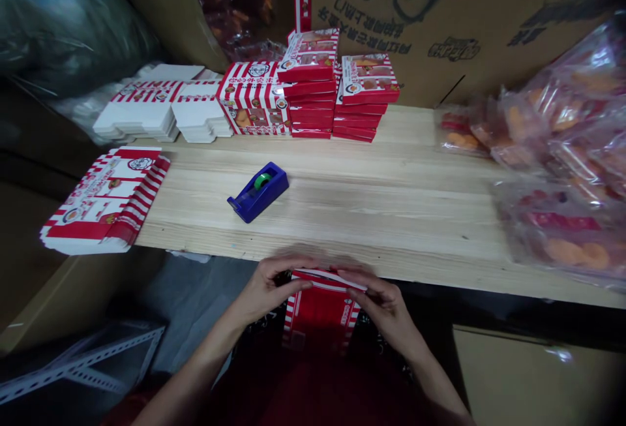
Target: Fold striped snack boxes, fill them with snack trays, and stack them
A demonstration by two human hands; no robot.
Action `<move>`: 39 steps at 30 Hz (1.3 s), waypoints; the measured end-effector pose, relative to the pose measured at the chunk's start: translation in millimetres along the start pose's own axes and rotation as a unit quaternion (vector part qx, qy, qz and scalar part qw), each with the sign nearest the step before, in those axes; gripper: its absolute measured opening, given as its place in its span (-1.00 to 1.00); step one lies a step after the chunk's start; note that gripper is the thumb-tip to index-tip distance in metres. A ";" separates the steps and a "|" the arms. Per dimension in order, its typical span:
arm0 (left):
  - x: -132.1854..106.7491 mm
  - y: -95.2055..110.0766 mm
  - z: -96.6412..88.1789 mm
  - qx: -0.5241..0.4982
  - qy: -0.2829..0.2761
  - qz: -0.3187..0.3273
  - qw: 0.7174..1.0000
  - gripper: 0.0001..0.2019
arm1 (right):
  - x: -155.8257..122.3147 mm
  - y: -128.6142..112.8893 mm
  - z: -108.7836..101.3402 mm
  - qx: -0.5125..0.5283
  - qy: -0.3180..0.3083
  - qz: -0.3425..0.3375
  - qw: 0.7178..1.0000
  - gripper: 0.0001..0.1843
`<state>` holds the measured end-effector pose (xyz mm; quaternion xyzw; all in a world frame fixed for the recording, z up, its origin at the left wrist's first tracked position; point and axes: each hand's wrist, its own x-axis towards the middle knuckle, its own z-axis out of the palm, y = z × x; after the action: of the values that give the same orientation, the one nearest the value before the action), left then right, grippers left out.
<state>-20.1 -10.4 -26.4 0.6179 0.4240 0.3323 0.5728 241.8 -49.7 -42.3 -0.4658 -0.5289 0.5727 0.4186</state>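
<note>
Just off the table's front edge, a red-and-white striped cardboard box (pixel 323 315) is held upright between my two hands. My left hand (pixel 274 286) grips its upper left corner, thumb on the near side and fingers behind. At the upper right corner my right hand (pixel 379 295) pinches the box in the same way. The top edge shows a narrow gap between its white-edged panels; what is inside cannot be seen. Beyond my hands, a blue tape dispenser (pixel 260 192) with a green roll stands on the table.
Flat printed cartons (pixel 105 197) lie stacked at the table's left. Folded white-backed cartons (pixel 141 109) and piled red boxes (pixel 310 80) line the back. Clear plastic packets with orange contents (pixel 567 230) heap up on the right. A large brown carton (pixel 440 28) stands behind.
</note>
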 end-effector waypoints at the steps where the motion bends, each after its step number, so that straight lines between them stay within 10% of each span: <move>1: 1.1 -1.2 2.6 0.017 -0.003 0.017 1.000 -0.72 | 1.2 3.4 0.7 0.000 0.003 -0.006 1.000 -0.76; 18: 35.2 35.2 -17.3 0.116 -0.152 0.025 0.981 -0.69 | 37.4 -24.0 -18.6 -0.041 -0.134 0.028 0.990 -0.70; 39: 28.3 18.1 -12.1 0.084 -0.101 -0.027 0.991 -0.74 | 56.8 -25.3 -17.2 -0.045 -0.182 0.045 0.981 -0.75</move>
<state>-16.4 20.6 -9.2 0.6826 0.4064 0.2161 0.5677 246.0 11.6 -22.4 -0.3952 -0.6002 0.6419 0.2675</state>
